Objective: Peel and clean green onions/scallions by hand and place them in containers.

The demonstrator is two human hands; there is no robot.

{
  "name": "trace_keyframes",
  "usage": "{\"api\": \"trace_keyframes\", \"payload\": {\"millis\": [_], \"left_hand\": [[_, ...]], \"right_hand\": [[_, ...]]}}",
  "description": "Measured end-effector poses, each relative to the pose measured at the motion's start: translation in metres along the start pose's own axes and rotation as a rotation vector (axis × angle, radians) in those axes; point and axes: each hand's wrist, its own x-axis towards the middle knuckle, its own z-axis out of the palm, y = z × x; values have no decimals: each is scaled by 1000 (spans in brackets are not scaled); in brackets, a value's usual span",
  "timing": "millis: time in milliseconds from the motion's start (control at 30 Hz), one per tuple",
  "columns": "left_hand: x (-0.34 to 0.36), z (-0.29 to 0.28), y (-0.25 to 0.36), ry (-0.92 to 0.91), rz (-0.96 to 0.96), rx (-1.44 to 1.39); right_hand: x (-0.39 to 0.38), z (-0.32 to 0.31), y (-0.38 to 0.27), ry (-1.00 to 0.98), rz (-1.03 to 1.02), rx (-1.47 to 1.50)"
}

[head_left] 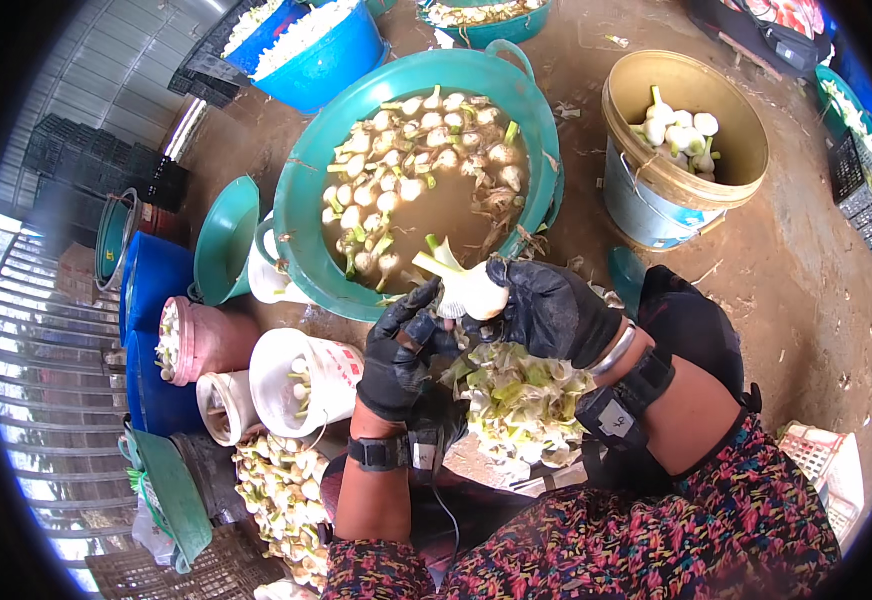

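A white garlic bulb (pixel 480 293) with a short pale green stem is held up between my two black-gloved hands. My right hand (pixel 559 312) closes on the bulb's right side with its fingers. From the left, my left hand (pixel 401 352) pinches the bulb's lower left side with curled fingers. Under the hands lies a heap of peeled garlic skins (pixel 531 405). Just beyond them stands a large green tub (pixel 301 230) of murky water, where many garlic bulbs (pixel 388 202) float along with loose skins and roots.
A bucket (pixel 646 205) with cleaned bulbs stands at the far right. On the left are a white bucket (pixel 278 375), a pink bucket (pixel 218 340) and a pile of unpeeled garlic (pixel 281 495). Blue tubs (pixel 326 65) of garlic sit at the back; a white crate (pixel 826 465) is at the right.
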Motion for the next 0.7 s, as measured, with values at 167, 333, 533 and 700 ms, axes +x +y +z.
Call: {"api": "trace_keyframes", "payload": {"millis": [167,333,533,700], "left_hand": [[6,8,1,33,468,569],[2,8,7,15,253,505],[-3,2,2,31,588,832],[-12,-6,10,-45,159,334]], "right_hand": [[6,-20,12,-68,-48,-123],[5,-19,13,-68,44,-113],[-9,5,31,-129,339,21],[3,-13,12,-157,148,88]]}}
